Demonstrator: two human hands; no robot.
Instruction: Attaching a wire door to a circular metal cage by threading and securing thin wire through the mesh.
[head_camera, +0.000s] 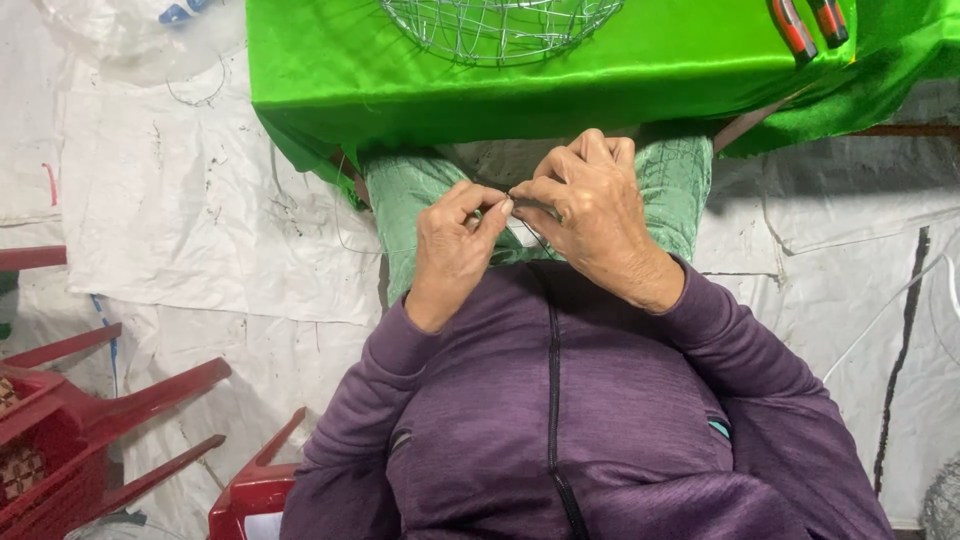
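Your 2 hands meet over your lap, just below the green cloth (640, 70). Your left hand (452, 245) has thumb and forefinger pinched together on a thin wire (527, 222), other fingers curled in. Your right hand (590, 205) is closed around the same wire, knuckles up. A wire basket (500, 28) and red-handled pliers (810, 25) lie on the cloth, well apart from both hands.

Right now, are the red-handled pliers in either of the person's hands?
No: the pliers lie on the green cloth, while the left hand and right hand pinch a thin wire.
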